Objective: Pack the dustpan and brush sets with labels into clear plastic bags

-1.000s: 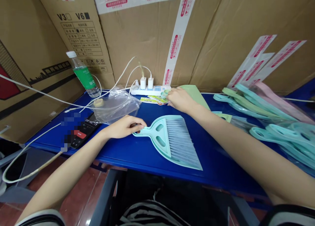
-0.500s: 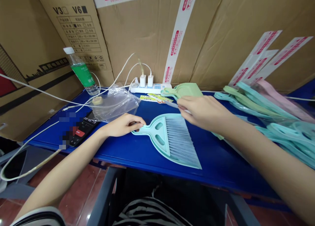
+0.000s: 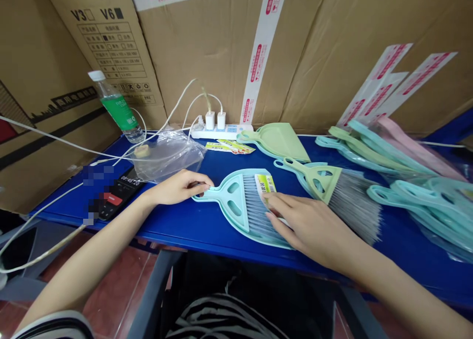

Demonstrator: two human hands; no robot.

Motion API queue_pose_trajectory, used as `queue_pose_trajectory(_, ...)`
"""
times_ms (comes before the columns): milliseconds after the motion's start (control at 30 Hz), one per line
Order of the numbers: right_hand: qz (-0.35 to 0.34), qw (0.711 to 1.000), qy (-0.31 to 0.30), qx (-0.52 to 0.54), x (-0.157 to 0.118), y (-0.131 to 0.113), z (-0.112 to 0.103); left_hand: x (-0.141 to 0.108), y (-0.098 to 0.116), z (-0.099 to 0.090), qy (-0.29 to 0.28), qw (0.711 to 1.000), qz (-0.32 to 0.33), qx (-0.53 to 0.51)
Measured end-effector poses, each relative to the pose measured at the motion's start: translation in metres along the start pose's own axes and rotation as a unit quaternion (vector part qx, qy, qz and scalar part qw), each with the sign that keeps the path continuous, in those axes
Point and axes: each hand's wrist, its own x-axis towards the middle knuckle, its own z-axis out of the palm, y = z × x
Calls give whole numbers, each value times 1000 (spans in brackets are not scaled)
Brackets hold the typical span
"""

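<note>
A light-blue hand brush [image 3: 235,196] with grey-blue bristles lies nested on a light-blue dustpan [image 3: 239,235]. My left hand [image 3: 179,187] is closed around the end of their handles, at the left. Over the bristles, my right hand [image 3: 301,223] pinches a small yellow-green and white label card [image 3: 265,182], which lies against the bristles' upper part. Part of the card is hidden under the fingers. Just beyond that hand, a green hand brush [image 3: 320,179] with grey bristles rests partly over another light-blue piece.
A green dustpan [image 3: 279,139] and more label cards [image 3: 231,147] lie at the back by a power strip [image 3: 238,129]. Bagged sets [image 3: 436,206] are at right. A plastic bag [image 3: 166,156], phone [image 3: 120,193], bottle [image 3: 120,110] and cables are at left; cardboard [image 3: 221,43] stands behind.
My right hand has come from the label cards at the back down to the bristles, bringing a card. The green brush and dustpan show more fully. My left hand keeps its hold.
</note>
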Motion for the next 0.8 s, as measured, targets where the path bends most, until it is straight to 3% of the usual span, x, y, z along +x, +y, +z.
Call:
queue_pose_trajectory(200, -16, 988, 8, 156, -3, 9, -3, 0, -2, 0, -1, 1000, -2, 0)
queue_pose_trajectory(300, -9, 989, 23, 148, -6, 19, 2, 0, -1, 1, 0, 1000, 0, 1)
queue_pose_trajectory(600, -6, 983, -119, 138, 1, 21, 17, 0, -1, 1, 2, 1000, 2, 6)
queue_pose_trajectory(800, -16, 978, -134, 160, 5, 25, 18, 0, -2, 2, 5, 1000, 5, 1)
